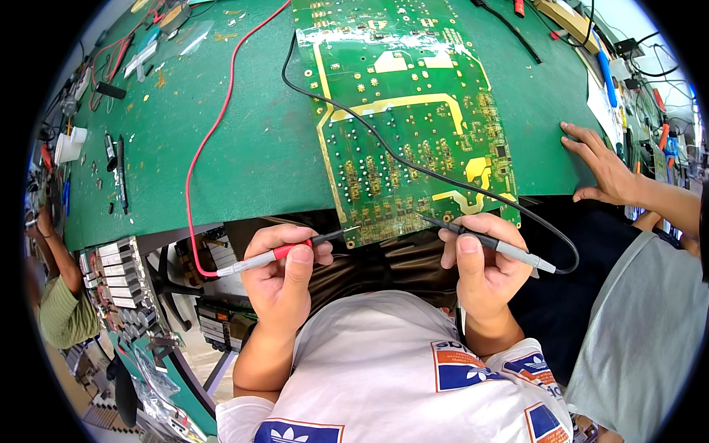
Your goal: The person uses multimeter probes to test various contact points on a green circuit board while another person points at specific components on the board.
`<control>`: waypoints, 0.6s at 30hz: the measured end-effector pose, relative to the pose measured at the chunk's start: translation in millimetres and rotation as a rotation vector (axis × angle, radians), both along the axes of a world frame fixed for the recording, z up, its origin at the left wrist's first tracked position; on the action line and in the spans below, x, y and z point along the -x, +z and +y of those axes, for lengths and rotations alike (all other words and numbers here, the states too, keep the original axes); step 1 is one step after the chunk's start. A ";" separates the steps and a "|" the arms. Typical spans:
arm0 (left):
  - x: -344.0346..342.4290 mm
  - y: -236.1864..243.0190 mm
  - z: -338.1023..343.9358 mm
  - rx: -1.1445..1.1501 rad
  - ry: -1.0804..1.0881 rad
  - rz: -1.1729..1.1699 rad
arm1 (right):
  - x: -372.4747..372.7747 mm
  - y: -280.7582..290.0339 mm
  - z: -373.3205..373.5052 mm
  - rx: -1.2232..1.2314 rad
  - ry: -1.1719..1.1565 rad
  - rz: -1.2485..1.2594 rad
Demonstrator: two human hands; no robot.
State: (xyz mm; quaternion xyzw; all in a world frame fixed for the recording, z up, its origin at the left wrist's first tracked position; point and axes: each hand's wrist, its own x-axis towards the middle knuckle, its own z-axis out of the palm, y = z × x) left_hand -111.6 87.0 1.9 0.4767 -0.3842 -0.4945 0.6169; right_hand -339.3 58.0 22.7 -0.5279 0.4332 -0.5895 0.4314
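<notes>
A large green circuit board (413,81) with gold traces lies on the green bench mat, its near end jutting past the table edge toward me. Closed around a red-and-grey test probe (269,257), my left hand (284,273) is at the board's near left corner, the metal tip by that corner. My right hand (484,262) pinches a black-and-grey test probe (502,249), its tip over the board's near edge. Whether either tip touches the board I cannot tell. A red lead (214,133) runs from the left probe; a black lead (391,151) crosses the board from the right one.
A co-worker's hand (605,166) rests on the green table (244,162) at the right. Pens (120,173) and small scraps lie on the left side. Tools and cables crowd the far right, near a blue stick-like tool (606,77). More boards (122,273) stand at lower left.
</notes>
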 end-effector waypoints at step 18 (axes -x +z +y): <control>3.8 -3.4 -2.2 0.031 0.005 -0.002 | -2.7 0.0 2.8 -0.029 0.057 0.017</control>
